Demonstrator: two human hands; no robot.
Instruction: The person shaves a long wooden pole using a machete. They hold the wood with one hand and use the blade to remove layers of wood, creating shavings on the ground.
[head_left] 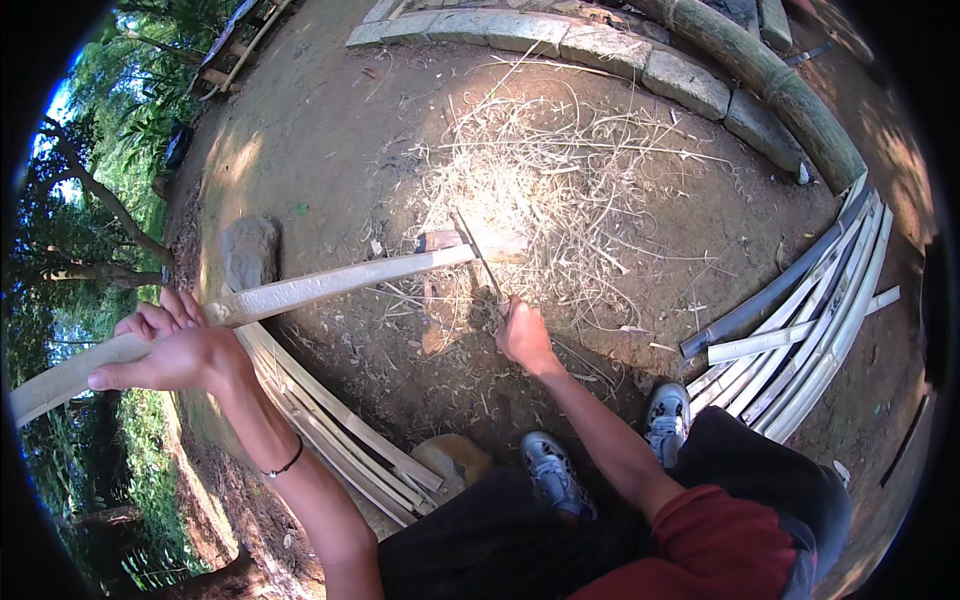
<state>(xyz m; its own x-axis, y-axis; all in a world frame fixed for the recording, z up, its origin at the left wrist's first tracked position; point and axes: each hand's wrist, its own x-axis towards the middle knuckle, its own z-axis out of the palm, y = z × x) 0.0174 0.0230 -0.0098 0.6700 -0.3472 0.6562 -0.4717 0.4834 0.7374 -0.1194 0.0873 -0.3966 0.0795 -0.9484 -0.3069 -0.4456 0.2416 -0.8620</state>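
Observation:
A long split bamboo slat point(345, 280) slants from the left rim toward the middle of the head view. My left hand point(175, 345) is closed round it, with fingers over the far edge and thumb along the near side. My right hand point(525, 335) grips a knife, whose handle is mostly hidden in the fist. The narrow dark blade point(478, 250) crosses the far end of the slat and seems to touch it. Around that end lies a brown piece of wood point(513, 247), partly covered by shavings.
Curly pale bamboo shavings point(560, 170) are heaped beyond the knife. Split slats point(820, 310) lie bundled at right, and more slats point(340, 430) rest below my left forearm. A stone point(250, 252) sits at left, another point(452, 460) near my shoes. A stone kerb point(600, 48) and thick bamboo pole point(765, 75) border the far side.

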